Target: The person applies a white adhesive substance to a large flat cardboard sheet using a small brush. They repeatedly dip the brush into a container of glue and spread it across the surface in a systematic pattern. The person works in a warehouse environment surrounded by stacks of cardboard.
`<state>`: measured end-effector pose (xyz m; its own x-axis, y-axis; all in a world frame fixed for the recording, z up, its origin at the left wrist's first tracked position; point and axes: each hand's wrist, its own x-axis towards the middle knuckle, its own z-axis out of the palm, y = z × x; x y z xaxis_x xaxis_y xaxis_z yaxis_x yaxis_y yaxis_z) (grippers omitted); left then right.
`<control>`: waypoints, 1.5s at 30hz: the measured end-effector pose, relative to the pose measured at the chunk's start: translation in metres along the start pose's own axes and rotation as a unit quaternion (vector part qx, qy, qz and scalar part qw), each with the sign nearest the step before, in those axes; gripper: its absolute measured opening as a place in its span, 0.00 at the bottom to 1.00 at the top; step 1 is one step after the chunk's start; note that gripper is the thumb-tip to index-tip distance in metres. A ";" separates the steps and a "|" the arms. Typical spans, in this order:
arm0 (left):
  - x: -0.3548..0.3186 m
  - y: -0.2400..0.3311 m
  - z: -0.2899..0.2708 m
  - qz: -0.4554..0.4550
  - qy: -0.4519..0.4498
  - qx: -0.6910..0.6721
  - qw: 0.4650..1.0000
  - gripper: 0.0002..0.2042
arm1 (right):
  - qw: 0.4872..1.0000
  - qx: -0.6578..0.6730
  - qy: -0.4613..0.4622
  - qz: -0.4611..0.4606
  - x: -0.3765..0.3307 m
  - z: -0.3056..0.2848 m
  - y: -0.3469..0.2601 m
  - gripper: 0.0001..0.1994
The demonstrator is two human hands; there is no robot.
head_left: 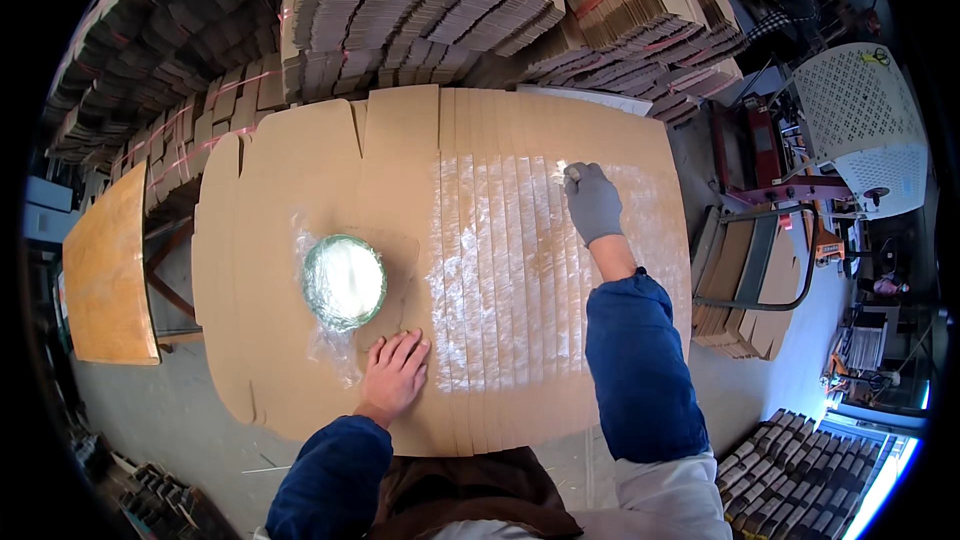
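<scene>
Overlapping flat cardboard sheets (400,150) are fanned out across the work surface, their edges making a row of narrow strips. Wet white glue (500,270) is smeared over those strips. At the far right of the smear, my gloved right hand (592,202) is closed on a small whitish piece (559,172) pressed to the cardboard; whether it is a brush or a pad I cannot tell. My bare left hand (397,368) lies flat on the cardboard, fingers stretched out. Just beyond it stands a round green bowl (345,283) of white glue, with clear plastic film around it.
Strapped stacks of cardboard (420,0) rise behind the work surface. A wooden board (108,275) stands at the left. To the right are a cart (755,270) loaded with cardboard and a perforated pale panel (860,120). More bundles (800,475) lie at the lower right.
</scene>
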<state>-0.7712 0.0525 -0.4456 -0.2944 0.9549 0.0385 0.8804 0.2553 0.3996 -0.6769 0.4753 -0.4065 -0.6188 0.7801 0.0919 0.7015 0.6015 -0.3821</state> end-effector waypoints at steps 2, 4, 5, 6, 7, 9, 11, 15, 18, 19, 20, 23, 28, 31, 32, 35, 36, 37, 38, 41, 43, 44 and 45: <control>-0.004 -0.004 0.000 -0.008 0.002 0.004 1.000 0.24 | 0.998 0.061 0.027 -0.005 -0.015 -0.010 -0.020 0.08; -0.004 -0.003 -0.003 -0.013 -0.007 -0.004 1.000 0.24 | 0.998 0.069 -0.006 0.010 -0.035 -0.013 -0.025 0.08; -0.007 -0.002 -0.004 -0.015 -0.008 0.002 1.000 0.24 | 0.999 0.039 -0.005 0.021 -0.038 -0.008 -0.005 0.08; -0.002 0.000 -0.005 -0.012 -0.003 0.007 1.000 0.23 | 0.999 0.007 0.004 0.031 -0.035 -0.008 0.014 0.08; 0.000 0.000 -0.005 -0.009 0.001 0.013 1.000 0.22 | 0.997 0.000 0.021 0.068 -0.030 -0.016 0.020 0.08; -0.003 -0.001 -0.003 -0.012 0.005 0.003 1.000 0.22 | 0.994 0.090 0.044 0.039 -0.052 -0.020 -0.001 0.08; -0.007 0.000 -0.002 -0.015 0.001 -0.005 1.000 0.23 | 0.994 0.109 -0.016 -0.005 -0.077 -0.010 -0.027 0.08; -0.006 -0.002 -0.004 -0.018 -0.013 -0.016 1.000 0.24 | 0.998 0.053 -0.005 0.026 -0.081 -0.010 -0.019 0.08; 0.001 -0.002 -0.003 -0.013 -0.006 -0.015 1.000 0.24 | 0.996 0.093 0.008 -0.001 -0.092 -0.015 -0.032 0.08; -0.001 -0.002 -0.004 -0.010 -0.005 -0.012 1.000 0.24 | 0.998 0.069 -0.010 -0.001 -0.096 -0.008 -0.027 0.08; -0.004 -0.001 -0.004 -0.010 -0.008 -0.013 1.000 0.24 | 0.999 0.046 -0.028 -0.002 -0.099 -0.003 -0.022 0.07; -0.004 -0.002 -0.003 -0.008 -0.005 -0.016 1.000 0.24 | 0.999 0.021 0.033 0.031 -0.066 -0.013 -0.003 0.06; -0.003 -0.003 -0.002 -0.009 -0.001 -0.006 1.000 0.24 | 0.998 -0.047 0.000 -0.049 -0.032 -0.003 -0.005 0.05; 0.000 -0.001 0.000 -0.009 -0.001 -0.004 1.000 0.24 | 0.998 -0.048 0.027 -0.015 -0.013 -0.008 0.005 0.06; -0.002 -0.002 0.000 -0.012 -0.001 -0.002 1.000 0.24 | 0.999 -0.025 0.040 -0.016 -0.011 -0.008 -0.001 0.06; -0.003 -0.001 -0.003 -0.008 -0.004 -0.005 1.000 0.24 | 0.997 -0.067 0.016 -0.024 -0.008 -0.004 0.015 0.07; -0.001 -0.001 -0.003 -0.008 -0.004 -0.007 1.000 0.24 | 0.996 -0.079 0.008 -0.028 -0.004 -0.002 0.023 0.07; -0.001 0.000 -0.003 -0.008 -0.006 -0.012 1.000 0.24 | 0.988 -0.149 -0.013 0.024 0.005 -0.009 0.029 0.08; 0.000 0.000 -0.003 -0.003 -0.004 -0.007 1.000 0.23 | 0.994 -0.106 0.013 0.019 0.004 -0.009 0.030 0.08; -0.009 0.000 -0.006 -0.013 0.000 0.007 1.000 0.22 | 0.993 0.112 0.036 0.010 -0.006 -0.029 -0.043 0.08; -0.004 -0.002 -0.014 -0.012 0.006 0.004 1.000 0.22 | 0.954 0.297 -0.040 0.027 -0.024 -0.038 -0.090 0.08; -0.005 -0.002 -0.015 -0.011 0.009 0.003 1.000 0.22 | 0.920 0.381 -0.079 0.036 -0.034 -0.042 -0.110 0.08; -0.007 -0.003 -0.017 -0.009 0.012 0.003 1.000 0.22 | 0.903 0.417 -0.102 0.034 -0.043 -0.045 -0.133 0.09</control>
<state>-0.7779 0.0430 -0.4318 -0.3186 0.9463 0.0541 0.8776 0.2729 0.3942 -0.7278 0.3692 -0.3186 -0.6968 0.7107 -0.0965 0.2833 0.1492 -0.9474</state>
